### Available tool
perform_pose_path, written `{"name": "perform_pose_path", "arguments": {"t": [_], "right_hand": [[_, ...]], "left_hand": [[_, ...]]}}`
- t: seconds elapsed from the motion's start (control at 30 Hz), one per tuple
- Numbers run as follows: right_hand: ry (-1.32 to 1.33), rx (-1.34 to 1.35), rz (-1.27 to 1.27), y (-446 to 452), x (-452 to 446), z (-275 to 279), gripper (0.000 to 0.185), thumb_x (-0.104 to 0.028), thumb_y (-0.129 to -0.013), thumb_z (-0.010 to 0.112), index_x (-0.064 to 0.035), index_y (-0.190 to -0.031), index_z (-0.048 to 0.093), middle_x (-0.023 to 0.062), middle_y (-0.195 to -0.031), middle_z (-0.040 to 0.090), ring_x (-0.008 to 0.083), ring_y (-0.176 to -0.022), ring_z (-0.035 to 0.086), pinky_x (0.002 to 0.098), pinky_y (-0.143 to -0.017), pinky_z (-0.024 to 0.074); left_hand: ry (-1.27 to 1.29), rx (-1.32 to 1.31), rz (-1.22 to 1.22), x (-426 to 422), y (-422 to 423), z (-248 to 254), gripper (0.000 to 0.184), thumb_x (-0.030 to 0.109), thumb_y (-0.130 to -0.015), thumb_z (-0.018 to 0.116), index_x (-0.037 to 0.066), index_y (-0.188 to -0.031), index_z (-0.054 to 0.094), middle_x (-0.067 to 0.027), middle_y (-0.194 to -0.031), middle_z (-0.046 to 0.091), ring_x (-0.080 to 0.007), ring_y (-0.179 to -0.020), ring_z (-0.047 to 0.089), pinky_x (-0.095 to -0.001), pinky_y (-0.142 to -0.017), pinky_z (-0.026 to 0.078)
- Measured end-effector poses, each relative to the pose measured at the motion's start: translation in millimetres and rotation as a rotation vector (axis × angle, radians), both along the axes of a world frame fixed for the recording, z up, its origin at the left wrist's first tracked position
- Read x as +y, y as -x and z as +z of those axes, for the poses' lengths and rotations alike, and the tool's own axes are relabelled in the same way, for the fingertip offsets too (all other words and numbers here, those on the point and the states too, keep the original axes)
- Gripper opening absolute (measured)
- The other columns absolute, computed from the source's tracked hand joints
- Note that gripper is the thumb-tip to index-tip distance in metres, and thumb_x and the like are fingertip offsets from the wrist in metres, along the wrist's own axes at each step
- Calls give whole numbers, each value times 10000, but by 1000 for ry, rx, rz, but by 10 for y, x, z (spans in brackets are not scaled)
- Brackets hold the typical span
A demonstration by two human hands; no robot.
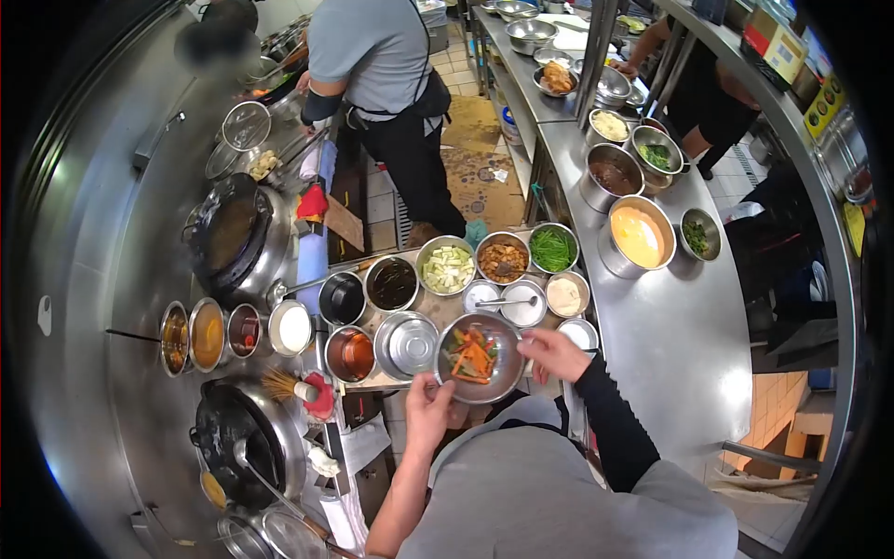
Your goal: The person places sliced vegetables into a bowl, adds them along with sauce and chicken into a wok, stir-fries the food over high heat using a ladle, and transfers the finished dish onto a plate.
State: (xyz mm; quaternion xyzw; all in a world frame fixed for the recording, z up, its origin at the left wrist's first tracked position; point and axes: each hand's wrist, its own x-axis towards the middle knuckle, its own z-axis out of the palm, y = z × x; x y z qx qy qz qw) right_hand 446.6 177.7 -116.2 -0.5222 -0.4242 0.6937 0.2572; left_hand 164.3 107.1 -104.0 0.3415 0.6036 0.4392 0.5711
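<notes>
A steel bowl (pixel 504 361) with cut carrot strips and green pieces (pixel 473 356) is held in front of my body. The fingers of my left hand (pixel 429 410) are closed on its lower left rim. On its right rim, my right hand (pixel 553 354) pinches the edge. Just left of the bowl stands a round steel container (pixel 406 344). Behind it are tubs of white powder (pixel 523 304), diced pale green vegetable (pixel 447 265), browned pieces (pixel 502 258) and chopped greens (pixel 554 248).
Two woks (pixel 233 233) (pixel 240 438) sit on the left range, with a ladle (pixel 270 480) in the nearer one. A co-worker (pixel 372 74) stands ahead. The right steel counter (pixel 666 345) bears a pot of orange liquid (pixel 639 235).
</notes>
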Motion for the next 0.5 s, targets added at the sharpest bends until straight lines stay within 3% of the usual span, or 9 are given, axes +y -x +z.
{"name": "perform_pose_path", "arguments": {"t": [0.07, 0.13, 0.2, 0.27, 0.3, 0.5], "right_hand": [[-142, -358, -168, -18, 342, -320, 501, -286, -969, 719, 49, -1311, 572, 86, -731, 645, 161, -545, 655, 305, -449, 517], [-346, -511, -421, -203, 716, -1183, 591, -274, -936, 758, 88, -1352, 542, 82, -747, 649, 159, -544, 639, 299, -442, 509], [-247, -252, -565, -249, 1043, -1640, 530, -215, -956, 738, 99, -1333, 536, 66, -743, 628, 141, -528, 599, 300, -443, 498], [-162, -32, -660, -129, 1268, -1646, 382, -164, -971, 712, 85, -1232, 583, 55, -732, 623, 132, -529, 579, 294, -437, 474], [-164, -14, -636, -90, 1362, -1706, 273, -144, -999, 668, 71, -1156, 606, 53, -732, 622, 128, -524, 566, 290, -443, 474], [-196, -39, -765, 175, 1435, -1871, 207, -94, -1035, 539, 62, -1160, 592, 90, -800, 634, 145, -540, 593, 301, -438, 495]], "left_hand": [[19, -62, 152, -152, 170, -82, 153, 45, -977, 674, 60, -1015, 527, -33, -805, 605, -78, -545, 535, -255, -441, 442], [45, -105, 267, -317, 269, -106, 155, 36, -970, 673, 74, -980, 524, -27, -814, 605, -79, -551, 528, -252, -435, 434], [80, -123, 352, -481, 334, -77, 158, 30, -960, 674, 89, -951, 528, -19, -843, 610, -90, -584, 544, -249, -443, 447], [87, -131, 419, -579, 374, -28, 164, 19, -956, 665, 90, -936, 519, -30, -846, 608, -100, -591, 545, -254, -444, 447], [101, -115, 445, -619, 375, 33, 163, 17, -955, 664, 88, -935, 518, -33, -846, 608, -101, -591, 546, -254, -444, 448], [85, -56, 522, -746, 472, -24, 140, 13, -955, 657, 65, -948, 527, -42, -842, 598, -109, -582, 553, -246, -449, 452]]}}
